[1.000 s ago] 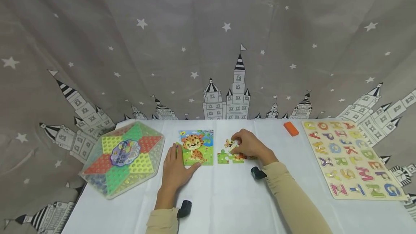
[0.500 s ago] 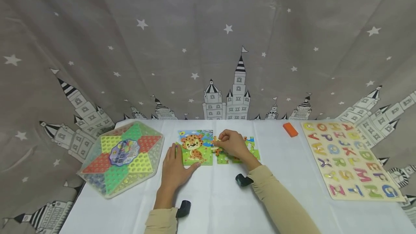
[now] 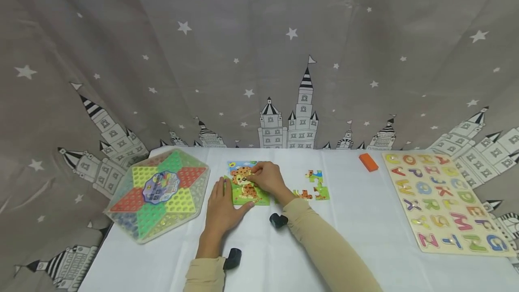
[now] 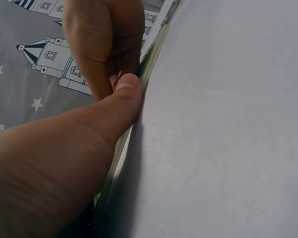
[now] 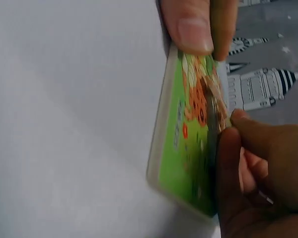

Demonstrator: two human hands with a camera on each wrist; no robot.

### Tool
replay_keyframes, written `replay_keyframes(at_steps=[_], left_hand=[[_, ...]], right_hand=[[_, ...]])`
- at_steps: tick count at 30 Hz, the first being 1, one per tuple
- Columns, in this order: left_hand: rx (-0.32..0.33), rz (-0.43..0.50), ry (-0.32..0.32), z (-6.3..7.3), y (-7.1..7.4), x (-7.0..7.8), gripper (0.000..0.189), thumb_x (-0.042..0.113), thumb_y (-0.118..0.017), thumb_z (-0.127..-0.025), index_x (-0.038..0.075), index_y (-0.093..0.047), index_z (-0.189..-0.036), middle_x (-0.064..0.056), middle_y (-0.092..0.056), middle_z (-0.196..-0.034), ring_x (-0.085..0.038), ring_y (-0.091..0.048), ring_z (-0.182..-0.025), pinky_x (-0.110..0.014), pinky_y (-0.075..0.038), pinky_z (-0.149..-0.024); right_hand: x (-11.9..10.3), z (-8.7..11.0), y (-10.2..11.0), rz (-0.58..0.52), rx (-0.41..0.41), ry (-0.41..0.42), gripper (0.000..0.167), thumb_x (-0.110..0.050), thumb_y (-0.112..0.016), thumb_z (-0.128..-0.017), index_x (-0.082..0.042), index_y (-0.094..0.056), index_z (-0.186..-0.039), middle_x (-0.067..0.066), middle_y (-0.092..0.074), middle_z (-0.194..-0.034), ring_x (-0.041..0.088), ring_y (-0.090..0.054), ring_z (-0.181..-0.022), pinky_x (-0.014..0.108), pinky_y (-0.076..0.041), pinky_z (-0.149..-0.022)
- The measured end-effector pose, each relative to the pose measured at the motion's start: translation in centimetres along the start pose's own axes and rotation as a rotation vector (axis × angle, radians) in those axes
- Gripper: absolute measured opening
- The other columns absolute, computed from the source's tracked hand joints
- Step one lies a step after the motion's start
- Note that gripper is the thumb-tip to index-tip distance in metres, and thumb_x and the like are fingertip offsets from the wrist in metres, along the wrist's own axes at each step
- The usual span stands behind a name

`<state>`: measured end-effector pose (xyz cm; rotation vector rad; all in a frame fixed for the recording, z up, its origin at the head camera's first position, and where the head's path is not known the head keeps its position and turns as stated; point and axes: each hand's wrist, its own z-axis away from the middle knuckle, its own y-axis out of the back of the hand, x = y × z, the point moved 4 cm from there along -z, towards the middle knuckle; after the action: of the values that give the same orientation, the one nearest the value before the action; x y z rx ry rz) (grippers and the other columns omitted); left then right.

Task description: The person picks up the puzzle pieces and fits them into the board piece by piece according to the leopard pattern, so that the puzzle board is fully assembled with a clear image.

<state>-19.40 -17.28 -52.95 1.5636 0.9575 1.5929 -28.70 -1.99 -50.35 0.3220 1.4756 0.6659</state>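
Observation:
A square puzzle board [image 3: 263, 198] with a spotted leopard cub on green grass lies on the white table. My left hand [image 3: 222, 208] rests along its left side, fingers straight, with the thumb touching the near edge. Over the board, my right hand [image 3: 268, 178] pinches a puzzle piece [image 5: 216, 96] between thumb and fingers. In the right wrist view this piece is tilted close over the picture. My right hand covers the board's upper right part. Loose puzzle pieces [image 3: 322, 193] lie to the right of the board, partly behind the right forearm.
A hexagonal Chinese checkers box [image 3: 162, 195] stands at the left. To the right are an orange block [image 3: 368, 162] and a wooden alphabet board [image 3: 446, 206]. A grey curtain [image 3: 202, 93] with castles and stars hangs behind the table [image 3: 251, 247].
My right hand has moved left from the loose pieces to over the leopard board, carrying a puzzle piece. More of the loose pieces show now. The left hand stays at the board.

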Motion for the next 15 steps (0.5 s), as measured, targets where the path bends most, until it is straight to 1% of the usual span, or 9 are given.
replay_keyframes(at_steps=[6, 9, 15], left_hand=[[-0.017, -0.002, 0.007, 0.1, -0.1, 0.2, 0.108, 0.061, -0.067, -0.089, -0.006, -0.019, -0.160, -0.028, -0.013, -0.169, -0.046, -0.012, -0.157, -0.062, -0.017, -0.127], [-0.026, -0.002, 0.012, 0.2, -0.1, 0.2, 0.108, 0.061, -0.067, -0.090, -0.006, -0.019, -0.160, -0.028, -0.013, -0.169, -0.046, -0.012, -0.157, -0.062, -0.017, -0.127], [-0.021, 0.004, 0.017, 0.1, 0.0, 0.1, 0.108, 0.061, -0.067, -0.090, -0.006, -0.019, -0.160, -0.028, -0.012, -0.169, -0.046, -0.011, -0.157, -0.062, -0.016, -0.127]], right_hand=[[-0.4, 0.0, -0.4, 0.122, 0.017, -0.045, 0.022, -0.028, -0.085, -0.083, -0.010, -0.073, -0.089, 0.002, -0.071, -0.083, 0.012, -0.059, -0.072, 0.024, -0.048, -0.065], [-0.6, -0.3, -0.5, 0.145, 0.005, -0.055, 0.021, -0.026, -0.085, -0.083, -0.010, -0.073, -0.085, 0.004, -0.071, -0.085, 0.015, -0.059, -0.074, 0.026, -0.051, -0.067], [-1.1, -0.7, -0.5, 0.191, -0.003, -0.047, 0.021, -0.026, -0.086, -0.082, -0.011, -0.072, -0.081, 0.004, -0.071, -0.086, 0.015, -0.060, -0.076, 0.025, -0.053, -0.067]])
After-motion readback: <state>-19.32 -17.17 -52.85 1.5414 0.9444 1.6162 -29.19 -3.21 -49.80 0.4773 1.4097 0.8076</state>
